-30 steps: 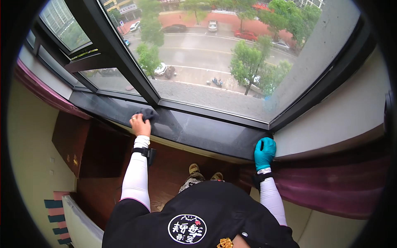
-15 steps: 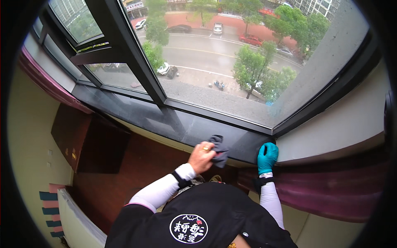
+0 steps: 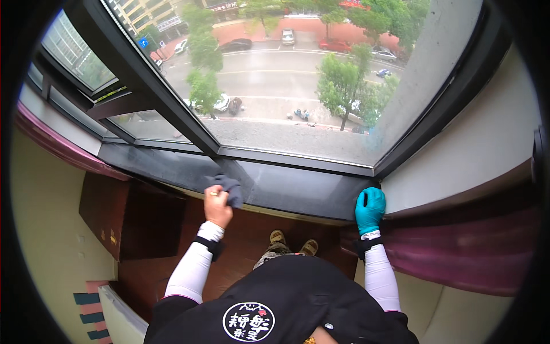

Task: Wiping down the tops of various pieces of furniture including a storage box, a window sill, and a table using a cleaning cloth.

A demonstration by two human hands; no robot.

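My bare left hand (image 3: 217, 207), a ring on one finger, grips a dark grey cloth (image 3: 230, 188) at the front edge of the black windowsill (image 3: 306, 192). Part of the cloth lies on the sill. At the sill's right end, by the wall corner, my right hand (image 3: 370, 209) wears a teal rubber glove. Its fingers are curled in, and whatever may be inside them is hidden.
Behind the sill stands a large window (image 3: 275, 86) in a dark frame, with a smaller pane to the left. A purple curtain (image 3: 458, 252) hangs at right, another (image 3: 63, 146) at left. A brown wooden cabinet (image 3: 103, 209) stands at lower left.
My left hand has moved left along the sill with the cloth. The right hand stays at the sill's right end, and the view has shifted slightly.
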